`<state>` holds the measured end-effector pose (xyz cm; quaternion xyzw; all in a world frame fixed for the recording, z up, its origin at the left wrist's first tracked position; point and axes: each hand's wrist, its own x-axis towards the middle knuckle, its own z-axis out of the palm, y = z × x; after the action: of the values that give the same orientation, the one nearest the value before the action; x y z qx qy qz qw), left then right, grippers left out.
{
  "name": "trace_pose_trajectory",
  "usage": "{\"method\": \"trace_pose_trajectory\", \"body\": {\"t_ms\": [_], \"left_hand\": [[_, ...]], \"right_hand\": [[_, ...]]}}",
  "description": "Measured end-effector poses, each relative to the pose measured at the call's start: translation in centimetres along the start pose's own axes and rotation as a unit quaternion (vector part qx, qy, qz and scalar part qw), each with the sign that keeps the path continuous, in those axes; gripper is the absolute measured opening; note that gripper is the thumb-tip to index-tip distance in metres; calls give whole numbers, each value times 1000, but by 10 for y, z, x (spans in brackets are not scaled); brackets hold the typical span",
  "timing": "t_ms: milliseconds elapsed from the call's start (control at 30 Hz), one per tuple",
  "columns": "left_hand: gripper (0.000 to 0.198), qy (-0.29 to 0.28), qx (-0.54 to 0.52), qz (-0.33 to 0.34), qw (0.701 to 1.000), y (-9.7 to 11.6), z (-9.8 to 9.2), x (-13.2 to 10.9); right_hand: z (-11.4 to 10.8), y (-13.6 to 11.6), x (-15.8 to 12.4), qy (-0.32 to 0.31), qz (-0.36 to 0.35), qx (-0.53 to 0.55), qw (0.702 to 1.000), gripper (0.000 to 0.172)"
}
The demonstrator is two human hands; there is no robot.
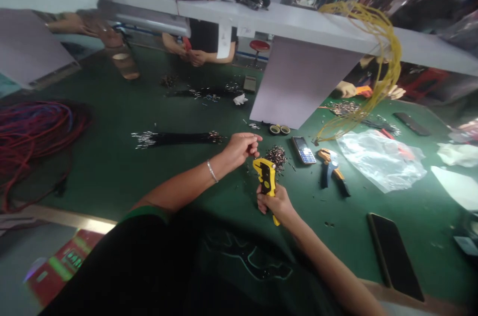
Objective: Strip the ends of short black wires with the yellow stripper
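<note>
My right hand is wrapped round the handles of a yellow and black wire stripper, its head pointing up and away from me. Just left of the tool's head, my left hand is closed in a pinch. Whatever its fingertips hold is too small to make out. Beyond the stripper lies a heap of small dark and coppery pieces. A bundle of black wires with pale ends stretches across the green table, left of my left hand.
Right of the heap are a keypad phone, an orange and blue hand tool, a plastic bag and a smartphone. Yellow wires hang from the shelf. Red wire coils lie left. Co-workers' hands work opposite.
</note>
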<state>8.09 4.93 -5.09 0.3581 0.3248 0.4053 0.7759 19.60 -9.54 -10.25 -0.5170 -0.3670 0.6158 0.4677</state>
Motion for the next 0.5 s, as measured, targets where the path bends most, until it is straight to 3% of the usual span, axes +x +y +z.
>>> {"method": "trace_pose_trajectory", "body": {"t_ms": [500], "left_hand": [[22,5,-13,-41,999,-5,-8,11]], "right_hand": [[-2,1,7,-33,10,41,999,17]]}}
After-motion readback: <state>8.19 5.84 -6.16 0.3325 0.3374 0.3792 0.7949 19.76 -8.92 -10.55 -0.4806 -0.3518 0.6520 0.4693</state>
